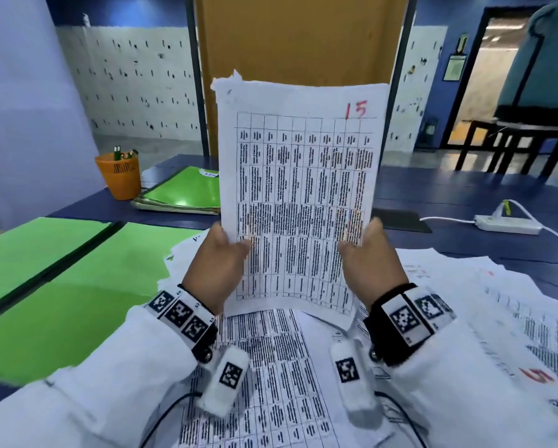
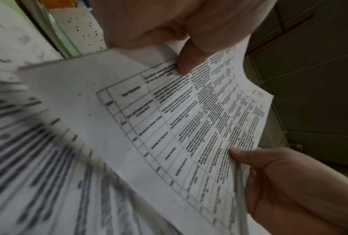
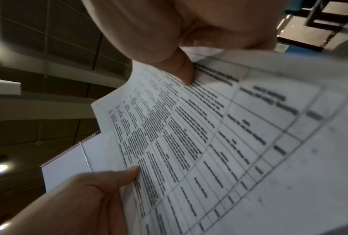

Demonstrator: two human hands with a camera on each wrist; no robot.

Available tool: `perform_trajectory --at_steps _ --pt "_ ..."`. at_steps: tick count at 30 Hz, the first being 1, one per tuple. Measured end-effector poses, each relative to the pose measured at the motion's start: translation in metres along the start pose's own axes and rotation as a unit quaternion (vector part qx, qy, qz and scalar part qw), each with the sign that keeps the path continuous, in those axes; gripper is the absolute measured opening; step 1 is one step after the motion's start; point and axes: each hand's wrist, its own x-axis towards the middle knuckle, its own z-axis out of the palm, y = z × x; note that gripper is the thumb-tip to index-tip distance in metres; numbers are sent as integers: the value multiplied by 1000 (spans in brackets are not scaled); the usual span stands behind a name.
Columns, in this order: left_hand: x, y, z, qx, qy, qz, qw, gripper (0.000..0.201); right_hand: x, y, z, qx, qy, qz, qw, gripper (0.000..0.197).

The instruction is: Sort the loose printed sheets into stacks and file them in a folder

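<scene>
White sleeves (image 1: 116, 376), black wristbands (image 1: 397, 324) bearing square-patterned tags, thin black cables (image 1: 161, 421).

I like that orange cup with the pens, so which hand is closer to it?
Left. The left hand holds the sheet's left edge, on the orange cup's side of the table. The right hand holds the far edge, farther away.

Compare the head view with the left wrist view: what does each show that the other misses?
Only the head view shows the open green folder, the orange cup, the power strip and the loose sheets spread on the table. Only the left wrist view shows the ceiling. Both show the left hand and right hand pinching the printed sheet marked 15 in red.
</scene>
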Motion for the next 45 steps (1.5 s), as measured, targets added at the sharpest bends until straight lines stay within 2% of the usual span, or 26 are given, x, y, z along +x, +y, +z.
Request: perform_trajectory --at_steps 3,6,9,12,17,19,20,21,24,25,27,32,34,36,39,43,45 --pt "5 15 -2 -2 18 33 999 14 5 -15 -4 2 37 -50 998 10" --pt "14 32 -15 -38 22 63 997 17 10 -38 -15 -17 63 -110 992 19" --pt "22 48 -34 -102 -38 54 993 25 17 -61 -26 -23 59 -142 988 21" --pt "32 49 -46 -67 -55 50 995 33 26 -76 -25 -21 67 -167 983 17" --pt "40 34 -55 -34 1 50 998 37 33 -67 -7 -62 -29 -143 987 16" --pt "45 21 -63 -20 29 39 999 36 35 -49 1 -118 -71 -117 984 19" --pt "50 13 -69 -11 62 36 997 33 35 -39 4 -184 -105 -100 972 28" --pt "54 6 -74 -8 96 29 995 33 31 -28 9 -269 -153 -78 948 35" --pt "66 -13 -83 -39 150 12 988 35 7 -3 24 -449 -280 -27 848 47" --pt "66 -15 -85 -52 156 11 986 35 0 2 29 -471 -296 -24 831 50" --pt "69 -17 -88 -86 163 6 983 36 -9 6 39 -494 -295 -18 818 52" --pt "74 -23 -98 -134 196 -6 971 40 -13 4 54 -514 -300 7 803 46" --pt "75 -26 -102 -131 204 -10 970 38 -12 3 57 -502 -294 21 813 43" --pt "74 -27 -102 -172 197 -36 964 21 -14 1 57 -486 -285 31 825 47" --pt "74 -27 -96 -214 178 -60 958 29 -15 4 57 -467 -279 43 838 50" --pt "75 -29 -93 -237 178 -59 953 32 -15 7 58 -477 -286 10 831 53" --pt "74 -30 -93 -245 181 -59 951 32 -15 9 59 -480 -293 -12 827 44"
